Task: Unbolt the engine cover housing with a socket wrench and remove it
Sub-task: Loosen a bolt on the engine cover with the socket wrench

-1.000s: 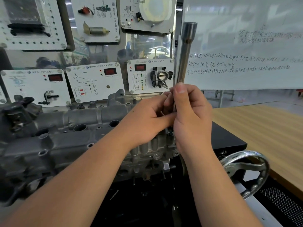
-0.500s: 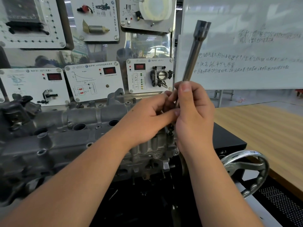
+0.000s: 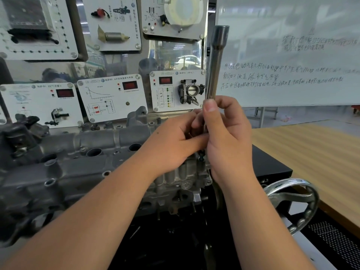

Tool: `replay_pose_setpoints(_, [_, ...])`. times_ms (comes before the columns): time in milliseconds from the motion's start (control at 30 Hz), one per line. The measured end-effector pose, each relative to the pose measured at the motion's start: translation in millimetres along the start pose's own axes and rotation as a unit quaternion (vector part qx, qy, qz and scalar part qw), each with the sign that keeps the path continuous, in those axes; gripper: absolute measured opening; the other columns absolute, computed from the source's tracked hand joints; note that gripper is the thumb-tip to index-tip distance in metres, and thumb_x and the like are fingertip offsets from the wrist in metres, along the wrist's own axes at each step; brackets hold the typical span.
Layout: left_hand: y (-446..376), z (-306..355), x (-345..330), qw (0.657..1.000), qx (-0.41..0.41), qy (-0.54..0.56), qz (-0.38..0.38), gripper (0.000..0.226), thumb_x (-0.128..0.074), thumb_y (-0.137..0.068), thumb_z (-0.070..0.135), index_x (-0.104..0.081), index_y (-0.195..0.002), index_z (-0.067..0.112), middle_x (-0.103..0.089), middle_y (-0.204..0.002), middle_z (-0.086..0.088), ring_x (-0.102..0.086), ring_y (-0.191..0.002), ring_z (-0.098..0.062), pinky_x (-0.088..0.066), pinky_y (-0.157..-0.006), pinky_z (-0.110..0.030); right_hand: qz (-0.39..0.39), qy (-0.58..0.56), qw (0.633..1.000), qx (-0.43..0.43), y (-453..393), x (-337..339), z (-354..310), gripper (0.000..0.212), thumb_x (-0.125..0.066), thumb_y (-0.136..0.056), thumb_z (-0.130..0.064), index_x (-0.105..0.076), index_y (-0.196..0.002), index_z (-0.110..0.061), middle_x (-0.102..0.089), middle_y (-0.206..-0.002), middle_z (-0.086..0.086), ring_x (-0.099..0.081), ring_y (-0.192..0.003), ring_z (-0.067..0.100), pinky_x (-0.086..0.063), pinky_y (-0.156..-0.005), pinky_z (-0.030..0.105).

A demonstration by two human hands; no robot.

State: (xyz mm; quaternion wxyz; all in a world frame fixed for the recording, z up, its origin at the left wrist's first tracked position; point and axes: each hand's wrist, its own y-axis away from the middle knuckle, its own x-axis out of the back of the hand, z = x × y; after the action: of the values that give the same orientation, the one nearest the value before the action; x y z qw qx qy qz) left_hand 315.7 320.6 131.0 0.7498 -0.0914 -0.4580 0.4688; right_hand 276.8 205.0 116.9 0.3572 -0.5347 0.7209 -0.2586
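Both hands meet at the rt end of the engine cover housing [image 3: 81, 152], which sits bolted on the engine block, spanning the left and centre of view. Right hand [image 3: 228, 137] is curled round the lower shaft of the socket wrench [image 3: 215, 67], thumb up along it; the long steel tube stands near upright, open hex end at top. Left hand [image 3: 175, 141] pinches in against the same shaft lower down, fingertips tucked behind the right hand (exact contact hidden). A dark bolt [image 3: 201, 154] shows just below the hands, at the housing's edge; whether the tool's lower end is seated on it I can't tell.

Risks, as I judge them: w/ the grip this low and the tube this tall, any side lean could cam the socket off the bolt head and round it. A slip would throw knuckles into the cast ribs. The handwheel [image 3: 292, 199] is near the rt forearm, an elbow catch if the tool jerks.
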Motion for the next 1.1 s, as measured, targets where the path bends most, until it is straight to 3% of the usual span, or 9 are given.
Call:
replay_pose_setpoints(133, [0.4, -1.5, 0.9, 0.999, 0.012, 0.02, -0.026, 0.041, -0.052, -0.093, 0.054, -0.069, -0.109, 0.021, -0.075, -0.1, 0.0, -0.07, -0.099, -0.018, -0.054, -0.092, -0.049, 0.021, 0.025, 0.999, 0.003, -0.6, 0.8, 0.7, 0.021, -0.054, -0.09, -0.049, -0.071, -0.083, -0.037, -0.069, -0.078, -0.008, -0.066, -0.082, 0.012, -0.054, -0.077, 0.035])
replay_pose_setpoints(233, [0.8, -1.4, 1.4, 0.998, 0.025, 0.028, -0.045, 0.039, -0.049, -0.096, 0.046, -0.07, -0.117, 0.021, -0.075, -0.107, 0.004, -0.069, -0.107, -0.013, -0.052, -0.1, -0.047, 0.029, 0.026, 0.999, -0.023, -0.8, 2.1, -0.1, 0.033, -0.049, -0.089, -0.056, -0.075, -0.083, -0.036, -0.068, -0.078, -0.009, -0.065, -0.082, 0.01, -0.051, -0.072, 0.027])
replay_pose_setpoints(333, [0.5, -0.7, 1.4, 0.999, 0.011, 0.024, -0.036, 0.031, -0.054, -0.094, 0.042, -0.069, -0.11, 0.02, -0.075, -0.1, 0.003, -0.07, -0.1, -0.014, -0.053, -0.095, -0.047, 0.022, 0.024, 0.999, -0.022, -0.3, 1.5, -1.2, 0.033, -0.05, -0.089, -0.057, -0.074, -0.086, -0.035, -0.068, -0.077, -0.011, -0.066, -0.082, 0.01, -0.051, -0.075, 0.028])
replay_pose_setpoints(500, [-0.2, -0.4, -0.2, 1.0, 0.007, -0.008, -0.015, 0.025, -0.061, -0.092, 0.043, -0.065, -0.106, 0.023, -0.073, -0.095, 0.005, -0.07, -0.09, -0.012, -0.057, -0.085, -0.048, 0.021, 0.022, 0.999, 0.012, 1.7, -1.5, 1.1, 0.006, -0.059, -0.091, -0.048, -0.062, -0.086, -0.045, -0.065, -0.067, -0.005, -0.064, -0.068, 0.01, -0.051, -0.072, 0.033])
replay_pose_setpoints(667, [1.2, 0.5, 1.2, 0.999, 0.015, 0.027, -0.029, 0.032, -0.052, -0.096, 0.046, -0.069, -0.11, 0.023, -0.075, -0.102, 0.006, -0.069, -0.1, -0.011, -0.054, -0.094, -0.043, 0.036, 0.048, 0.998, 0.011, 0.5, -0.8, 3.2, 0.023, -0.05, -0.092, -0.052, -0.07, -0.086, -0.042, -0.067, -0.076, -0.01, -0.064, -0.081, 0.014, -0.053, -0.078, 0.042])
replay_pose_setpoints(767, [1.2, -1.8, 1.9, 0.999, 0.015, 0.02, -0.044, 0.026, -0.053, -0.101, 0.042, -0.071, -0.113, 0.028, -0.075, -0.103, 0.011, -0.069, -0.102, -0.006, -0.053, -0.098, -0.041, 0.033, 0.055, 0.998, 0.002, -1.2, 2.2, 3.0, 0.028, -0.048, -0.092, -0.053, -0.072, -0.087, -0.039, -0.065, -0.075, -0.011, -0.062, -0.079, 0.011, -0.048, -0.073, 0.034])
replay_pose_setpoints(933, [1.3, -1.9, 0.5, 0.999, 0.003, 0.029, -0.032, 0.025, -0.054, -0.096, 0.041, -0.071, -0.105, 0.026, -0.075, -0.098, 0.008, -0.07, -0.097, -0.009, -0.054, -0.092, -0.036, 0.019, 0.043, 0.999, -0.005, -1.4, 2.7, 1.3, 0.029, -0.049, -0.092, -0.053, -0.072, -0.086, -0.036, -0.062, -0.072, -0.008, -0.061, -0.077, 0.014, -0.048, -0.071, 0.035])
replay_pose_setpoints(1100, [1.2, -0.9, 0.9, 0.999, -0.002, 0.04, -0.02, 0.017, -0.062, -0.094, 0.035, -0.071, -0.105, 0.024, -0.076, -0.096, 0.004, -0.072, -0.093, -0.012, -0.055, -0.086, -0.036, 0.007, 0.029, 1.0, -0.003, 0.4, 1.9, -0.9, 0.024, -0.055, -0.088, -0.055, -0.068, -0.097, -0.036, -0.068, -0.077, -0.005, -0.068, -0.086, 0.017, -0.056, -0.084, 0.042])
